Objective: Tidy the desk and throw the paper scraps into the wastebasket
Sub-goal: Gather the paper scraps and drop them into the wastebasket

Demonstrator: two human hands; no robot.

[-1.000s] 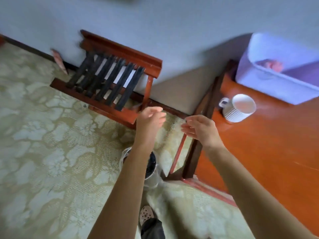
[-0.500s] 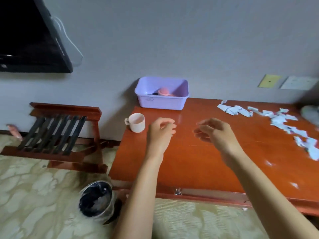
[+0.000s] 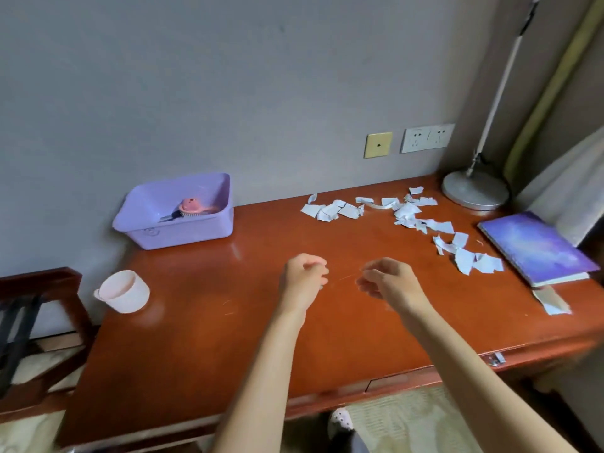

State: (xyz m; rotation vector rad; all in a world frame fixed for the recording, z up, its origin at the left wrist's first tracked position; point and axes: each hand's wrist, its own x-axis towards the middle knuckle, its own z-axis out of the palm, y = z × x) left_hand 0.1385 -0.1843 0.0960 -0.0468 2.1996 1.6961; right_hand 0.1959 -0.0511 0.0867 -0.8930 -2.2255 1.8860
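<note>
Now we are holding both hands low over the middle of the counter (image 3: 196, 338), close beside each other but apart. Our left hand (image 3: 302, 277) is hanging with its fingers (image 3: 313, 268) loosely curled toward the palm, gripping nothing. Our right hand (image 3: 390, 282) is doing the same, its fingers (image 3: 369, 284) bent inward and slightly parted, with nothing between them. Whether either hand is brushing the wood we cannot tell.

The scraps (image 3: 405, 212) are lying well ahead and to the right of our hands. They are running in a ragged line from the back edge near the wall toward the notebook (image 3: 536, 246). One more torn piece (image 3: 552, 302) is lying just beside the notebook's near corner. A lamp base (image 3: 475, 191) is standing in the far right corner behind the scraps. To the left, a purple bin (image 3: 176, 230) is sitting against the wall with a pink brush (image 3: 192, 206) inside. A pale cup (image 3: 122, 291) is standing near the left edge.
</note>
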